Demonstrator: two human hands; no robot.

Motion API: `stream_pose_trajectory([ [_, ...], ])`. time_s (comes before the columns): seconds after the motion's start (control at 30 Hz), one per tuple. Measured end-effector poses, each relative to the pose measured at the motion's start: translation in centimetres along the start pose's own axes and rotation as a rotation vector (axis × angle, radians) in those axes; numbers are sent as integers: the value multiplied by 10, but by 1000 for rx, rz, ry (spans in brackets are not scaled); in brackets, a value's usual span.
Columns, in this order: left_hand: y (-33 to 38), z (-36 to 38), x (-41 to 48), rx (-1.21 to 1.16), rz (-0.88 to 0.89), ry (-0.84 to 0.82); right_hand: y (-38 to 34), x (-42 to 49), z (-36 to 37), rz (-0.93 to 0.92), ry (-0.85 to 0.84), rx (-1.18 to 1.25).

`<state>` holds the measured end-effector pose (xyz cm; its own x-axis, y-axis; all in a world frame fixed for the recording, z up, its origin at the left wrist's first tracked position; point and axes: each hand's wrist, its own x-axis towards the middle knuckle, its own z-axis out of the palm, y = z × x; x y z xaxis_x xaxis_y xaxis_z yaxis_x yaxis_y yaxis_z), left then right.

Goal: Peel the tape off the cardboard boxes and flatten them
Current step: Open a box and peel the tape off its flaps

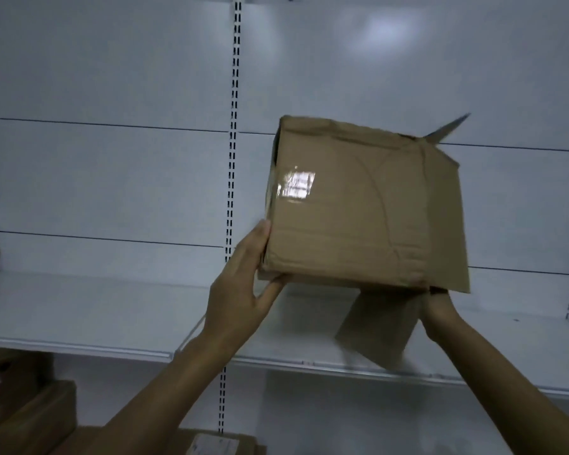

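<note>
Two hands hold one cardboard box (365, 205) up in the air in the head view. We see the box in front of a white shelf (79, 307), a bit right of the middle, and it is tilted. A patch of shiny tape (293, 185) sits on the face that looks at us, near the left edge. One flap (447, 128) sticks up at the top right corner. One more flap (378, 326) hangs down under the box and looks blurry.

Our left hand (240, 290) grips the bottom left corner of the box. Its fingers go up the left side and its thumb lies under the bottom edge.

Our right hand (437, 310) reaches up to the bottom right corner. Its fingers are hidden behind the cardboard, so we cannot tell how it grips.

Behind the shelf a metal strip (232, 159) full of little slots runs up the white wall. More brown boxes (30, 418) lie low down on the left.
</note>
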<state>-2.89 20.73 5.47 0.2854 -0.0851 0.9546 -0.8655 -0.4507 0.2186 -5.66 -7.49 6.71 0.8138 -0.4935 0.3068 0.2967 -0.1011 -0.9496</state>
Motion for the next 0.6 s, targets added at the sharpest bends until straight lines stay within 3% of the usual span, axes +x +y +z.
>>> stream_pose_trajectory([
  [0.1,-10,14,-37,64,4,-142,6,-5,-2,160,137,571],
  [0.17,-13,22,-60,40,-47,-231,15,-10,-5,165,163,713],
  [0.3,-7,27,-69,-168,-120,-211,18,-17,-3,92,193,859],
  [0.43,3,19,-45,-331,-247,-50,6,-8,-1,28,174,914],
  [0.6,-17,-14,28,-172,-355,65,-6,6,13,19,165,901],
])
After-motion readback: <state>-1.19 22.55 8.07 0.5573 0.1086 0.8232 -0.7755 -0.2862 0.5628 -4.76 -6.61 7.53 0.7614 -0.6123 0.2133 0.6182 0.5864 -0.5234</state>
